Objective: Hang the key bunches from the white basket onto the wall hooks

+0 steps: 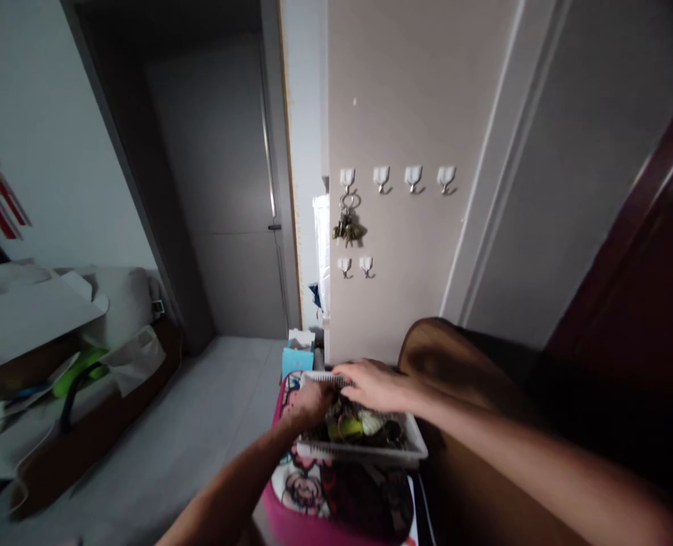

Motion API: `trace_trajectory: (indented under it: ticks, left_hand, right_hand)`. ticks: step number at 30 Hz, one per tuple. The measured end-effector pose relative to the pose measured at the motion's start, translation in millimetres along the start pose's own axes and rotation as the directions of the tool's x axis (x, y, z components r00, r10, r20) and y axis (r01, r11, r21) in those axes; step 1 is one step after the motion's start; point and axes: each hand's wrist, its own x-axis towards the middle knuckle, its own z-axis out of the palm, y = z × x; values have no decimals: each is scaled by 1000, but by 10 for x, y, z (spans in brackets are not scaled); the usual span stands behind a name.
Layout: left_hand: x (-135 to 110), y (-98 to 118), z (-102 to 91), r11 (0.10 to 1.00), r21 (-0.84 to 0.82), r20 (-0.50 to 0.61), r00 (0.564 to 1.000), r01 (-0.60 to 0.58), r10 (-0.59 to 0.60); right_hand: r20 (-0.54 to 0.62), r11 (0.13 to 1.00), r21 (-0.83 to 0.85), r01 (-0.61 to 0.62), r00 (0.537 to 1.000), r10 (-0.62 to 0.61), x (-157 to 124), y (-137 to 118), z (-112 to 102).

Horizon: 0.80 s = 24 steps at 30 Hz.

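Observation:
Both my hands reach into a white slatted basket (370, 452) full of small dark items and something yellow-green (345, 429). My left hand (311, 403) is curled inside the basket's left end, its fingers closed on something I cannot make out. My right hand (374, 385) lies palm down over the basket's far edge, fingers stretched toward the left hand. The basket rests on a pink stool (314, 516) with a cartoon print cover.
Above on the beige wall hang several white hooks (412, 179); a bunch of keys (347, 224) hangs on the leftmost. A brown chair back (455, 364) stands right of the basket. A blue tissue box (298, 355) sits behind it. A cluttered sofa (57, 364) lies at the left.

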Motion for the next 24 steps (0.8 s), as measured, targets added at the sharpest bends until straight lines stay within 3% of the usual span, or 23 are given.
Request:
trace_trajectory:
  ticks: [2, 6, 12, 16, 19, 22, 24]
  left_hand:
    - [41, -18, -70, 995, -101, -51, 999, -2, -3]
    - [112, 18, -190, 946, -320, -131, 991, -49, 7]
    - [94, 221, -144, 792, -602, -71, 995, -100, 71]
    - [94, 265, -119, 713, -700, 37, 997, -18, 62]
    - [104, 162, -96, 790, -610, 89, 996, 60, -8]
    - [95, 18, -22, 934, -348, -26, 995, 81, -96]
    - [66, -37, 44, 979, -187, -98, 990, 77, -97]
  right_hand:
    - [178, 988, 44, -147, 974, 137, 15, 309, 312]
    - [264, 983, 92, -159, 956, 130, -33, 493, 678]
    - [280, 960, 207, -190, 952, 128, 8, 454, 769]
    - [378, 948, 169, -271, 906, 191, 53, 557, 701]
    - [448, 917, 184, -354, 861, 242, 64, 623, 566]
    - [401, 893, 204, -401, 866, 297, 66, 696, 402]
    - [363, 887, 197, -419, 871, 331, 65, 759, 307]
